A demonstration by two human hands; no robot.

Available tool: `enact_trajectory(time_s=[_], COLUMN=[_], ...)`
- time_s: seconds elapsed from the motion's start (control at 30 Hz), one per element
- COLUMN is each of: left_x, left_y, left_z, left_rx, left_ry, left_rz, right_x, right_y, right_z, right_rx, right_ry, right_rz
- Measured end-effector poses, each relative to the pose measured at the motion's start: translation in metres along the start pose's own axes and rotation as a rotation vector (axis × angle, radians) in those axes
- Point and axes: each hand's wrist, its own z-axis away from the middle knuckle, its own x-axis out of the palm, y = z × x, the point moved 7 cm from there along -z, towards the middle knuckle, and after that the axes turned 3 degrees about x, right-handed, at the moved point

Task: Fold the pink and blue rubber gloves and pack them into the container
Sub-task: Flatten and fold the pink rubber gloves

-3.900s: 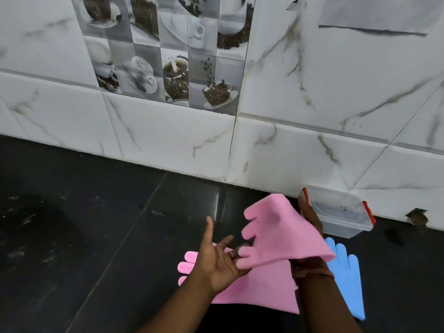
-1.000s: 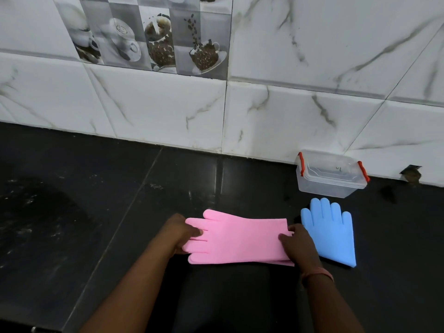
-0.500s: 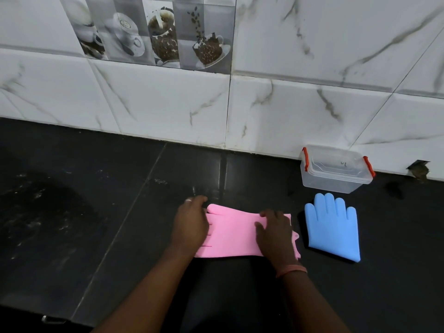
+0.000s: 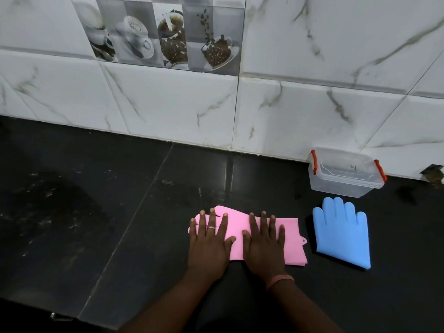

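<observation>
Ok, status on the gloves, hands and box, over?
Left hand and right hand flat, pressing the pink gloves. Blue gloves lie untouched to the right. Container against the wall, lid on, nothing blocking.

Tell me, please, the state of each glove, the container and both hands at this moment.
pink gloves: lying flat on the counter, pressed under both hands.
blue gloves: lying flat, untouched, fingers toward the wall.
container: lid on, appears empty, by the wall.
left hand: fingers straight, pressing the pink gloves.
right hand: fingers straight, pressing the pink gloves.
</observation>
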Motion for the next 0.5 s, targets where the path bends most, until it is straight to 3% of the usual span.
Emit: enact_trajectory(time_s=[0.27,0.5], left_x=[0.005,0.005], left_y=[-0.006,-0.008], left_z=[-0.001,0.0], left_rx=[-0.029,-0.058], left_ry=[-0.008,-0.021], left_rz=[0.032,0.049], right_x=[-0.011,-0.023], right_y=[0.006,0.041], right_z=[0.004,0.014], right_rx=[-0.001,0.155], right_ry=[-0.014,0.032], right_rz=[-0.009,-0.06])
